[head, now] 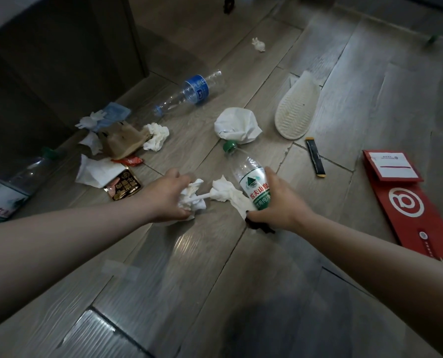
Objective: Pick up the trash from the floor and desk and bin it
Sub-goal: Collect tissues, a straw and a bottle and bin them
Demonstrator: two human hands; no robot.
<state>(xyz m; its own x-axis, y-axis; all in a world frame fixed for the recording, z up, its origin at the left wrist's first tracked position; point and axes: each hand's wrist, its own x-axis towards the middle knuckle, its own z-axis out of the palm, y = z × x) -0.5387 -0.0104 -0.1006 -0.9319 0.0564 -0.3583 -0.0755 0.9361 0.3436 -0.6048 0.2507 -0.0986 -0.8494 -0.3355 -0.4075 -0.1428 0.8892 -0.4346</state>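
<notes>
My left hand [172, 196] grips a crumpled white tissue [192, 197] low over the wooden floor. My right hand [277, 202] holds a clear plastic bottle with a green label and green cap [251, 182], together with another white tissue [227, 192] and a small dark scrap [260, 227] under the palm. Both hands are close together in the middle of the view.
Scattered on the floor are a blue-label bottle [189, 93], a white crumpled bag [237, 125], tissues [157, 136], a brown paper bag [123, 142], snack wrappers [123, 187], a second green-label bottle [11, 189] at left, a slipper [296, 109], a black sachet [316, 156] and a red paper bag [406, 202]. A dark cabinet [60, 60] stands at the back left.
</notes>
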